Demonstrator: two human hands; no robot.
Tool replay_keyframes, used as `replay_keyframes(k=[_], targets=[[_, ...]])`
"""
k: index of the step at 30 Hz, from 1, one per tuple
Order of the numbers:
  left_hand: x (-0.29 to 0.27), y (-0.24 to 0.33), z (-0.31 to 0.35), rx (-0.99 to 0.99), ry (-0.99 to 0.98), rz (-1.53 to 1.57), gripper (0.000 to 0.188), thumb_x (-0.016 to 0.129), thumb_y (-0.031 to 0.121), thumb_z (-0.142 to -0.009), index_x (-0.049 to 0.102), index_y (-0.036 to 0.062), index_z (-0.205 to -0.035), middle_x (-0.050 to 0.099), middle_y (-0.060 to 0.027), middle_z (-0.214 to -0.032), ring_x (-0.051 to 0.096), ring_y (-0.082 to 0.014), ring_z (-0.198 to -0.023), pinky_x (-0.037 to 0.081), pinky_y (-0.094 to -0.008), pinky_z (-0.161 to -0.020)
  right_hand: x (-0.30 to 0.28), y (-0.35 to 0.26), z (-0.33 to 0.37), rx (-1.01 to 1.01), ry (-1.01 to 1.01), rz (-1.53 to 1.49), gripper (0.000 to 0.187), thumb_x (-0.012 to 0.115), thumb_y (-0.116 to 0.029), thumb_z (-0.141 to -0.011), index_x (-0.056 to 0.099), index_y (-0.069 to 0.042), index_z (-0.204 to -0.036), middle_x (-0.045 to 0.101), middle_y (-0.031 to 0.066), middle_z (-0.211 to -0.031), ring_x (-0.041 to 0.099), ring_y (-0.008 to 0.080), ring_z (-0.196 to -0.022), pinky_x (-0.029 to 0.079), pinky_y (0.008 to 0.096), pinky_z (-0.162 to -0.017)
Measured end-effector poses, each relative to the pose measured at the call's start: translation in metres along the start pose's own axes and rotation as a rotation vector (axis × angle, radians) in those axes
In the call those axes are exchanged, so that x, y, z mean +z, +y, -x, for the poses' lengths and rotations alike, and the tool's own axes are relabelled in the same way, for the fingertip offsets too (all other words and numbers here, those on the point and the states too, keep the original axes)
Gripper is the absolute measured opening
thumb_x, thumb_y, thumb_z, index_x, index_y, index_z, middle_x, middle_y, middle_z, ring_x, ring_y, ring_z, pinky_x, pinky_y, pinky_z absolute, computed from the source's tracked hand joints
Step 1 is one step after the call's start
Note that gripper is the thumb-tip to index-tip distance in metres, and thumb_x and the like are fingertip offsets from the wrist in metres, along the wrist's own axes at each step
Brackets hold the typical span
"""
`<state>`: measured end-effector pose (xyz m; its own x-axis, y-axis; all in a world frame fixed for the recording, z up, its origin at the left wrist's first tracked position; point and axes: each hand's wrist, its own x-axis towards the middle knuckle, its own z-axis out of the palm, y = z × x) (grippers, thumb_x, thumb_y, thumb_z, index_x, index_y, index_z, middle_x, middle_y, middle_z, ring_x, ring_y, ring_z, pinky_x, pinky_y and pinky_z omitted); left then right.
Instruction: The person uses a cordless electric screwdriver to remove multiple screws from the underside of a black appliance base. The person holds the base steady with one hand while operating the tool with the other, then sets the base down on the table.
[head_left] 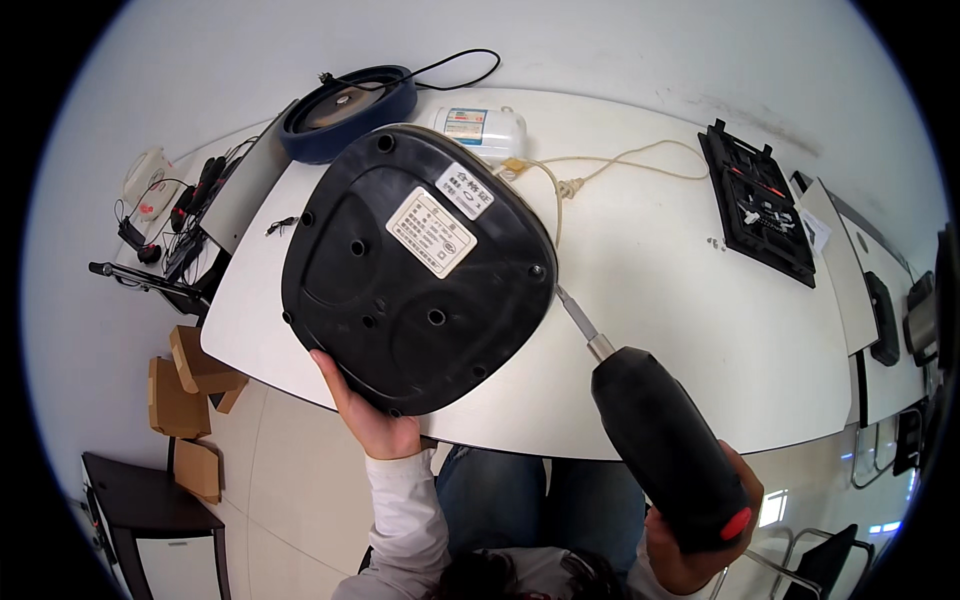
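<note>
My left hand (378,425) grips the lower edge of a black plastic appliance base (400,300), its underside tilted up toward me. Two white labels and several round recessed holes mark that underside. In my right hand (690,560) is a black cordless screwdriver (665,440) with a red button at its rear end. The long grey bit (578,315) points up and left, its tip by the base's right edge, near a corner hole (536,271). Whether the tip touches the base, I cannot tell. Most of my left fingers are hidden behind the base.
A cream cord with a plug (571,188) trails over the white table (680,370). Behind the base are a white container (505,130) and a dark blue round appliance (400,108). An open black tool case (735,215) lies far right, small loose pieces beside it. Cardboard boxes (177,398) stand left.
</note>
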<state>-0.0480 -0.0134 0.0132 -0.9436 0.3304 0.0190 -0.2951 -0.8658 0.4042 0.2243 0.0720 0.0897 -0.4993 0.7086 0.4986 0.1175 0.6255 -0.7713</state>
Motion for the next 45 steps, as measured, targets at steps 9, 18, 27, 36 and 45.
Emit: replay_keyframes(k=[9, 18, 27, 36, 45], targets=[[-0.002, -0.001, 0.002, 0.029, 0.017, -0.02, 0.049, 0.047, 0.044, -0.095, 0.044, 0.0127, -0.133, 0.051, -0.0054, -0.132, 0.054, -0.0244, -0.115, 0.046, -0.0381, -0.097, 0.017, -0.004, 0.004, 0.1, 0.189, 0.136, 0.074, 0.075, -0.035, -0.069, 0.046, 0.009, -0.121, 0.056, 0.0181, -0.107, 0.061, 0.023, -0.089, 0.049, 0.0308, -0.08], [0.009, -0.01, 0.013, 0.064, 0.029, -0.103, 0.055, 0.045, 0.048, -0.094, 0.04, 0.0122, -0.136, 0.047, -0.0058, -0.134, 0.051, -0.0246, -0.118, 0.044, -0.0378, -0.099, 0.006, -0.013, -0.001, 0.092, 0.02, 0.299, 0.068, 0.074, -0.027, -0.072, 0.047, 0.005, -0.125, 0.058, 0.0206, -0.109, 0.062, 0.0287, -0.095, 0.049, 0.0325, -0.08], [0.001, -0.017, 0.016, 0.079, 0.005, -0.153, 0.054, 0.046, 0.047, -0.094, 0.039, 0.0134, -0.137, 0.046, -0.0056, -0.136, 0.052, -0.0254, -0.117, 0.046, -0.0383, -0.097, -0.001, -0.034, -0.013, 0.086, -0.113, 0.347, 0.064, 0.074, -0.018, -0.073, 0.046, 0.002, -0.127, 0.062, 0.0229, -0.104, 0.066, 0.0339, -0.086, 0.052, 0.0343, -0.071], [-0.001, -0.015, 0.015, 0.085, -0.038, -0.168, 0.053, 0.046, 0.046, -0.094, 0.039, 0.0138, -0.136, 0.048, -0.005, -0.134, 0.053, -0.0241, -0.116, 0.047, -0.0372, -0.097, 0.003, -0.041, -0.016, 0.064, -0.145, 0.352, 0.064, 0.075, -0.014, -0.075, 0.044, 0.0, -0.129, 0.063, 0.0241, -0.105, 0.067, 0.0363, -0.082, 0.054, 0.035, -0.065], [-0.005, -0.014, 0.014, 0.082, -0.092, -0.151, 0.052, 0.046, 0.046, -0.094, 0.042, 0.0132, -0.135, 0.049, -0.0057, -0.133, 0.054, -0.0248, -0.115, 0.047, -0.0389, -0.097, 0.005, -0.041, -0.015, 0.058, -0.153, 0.371, 0.067, 0.076, -0.016, -0.075, 0.043, 0.001, -0.13, 0.062, 0.0246, -0.108, 0.067, 0.0368, -0.082, 0.054, 0.0347, -0.065]])
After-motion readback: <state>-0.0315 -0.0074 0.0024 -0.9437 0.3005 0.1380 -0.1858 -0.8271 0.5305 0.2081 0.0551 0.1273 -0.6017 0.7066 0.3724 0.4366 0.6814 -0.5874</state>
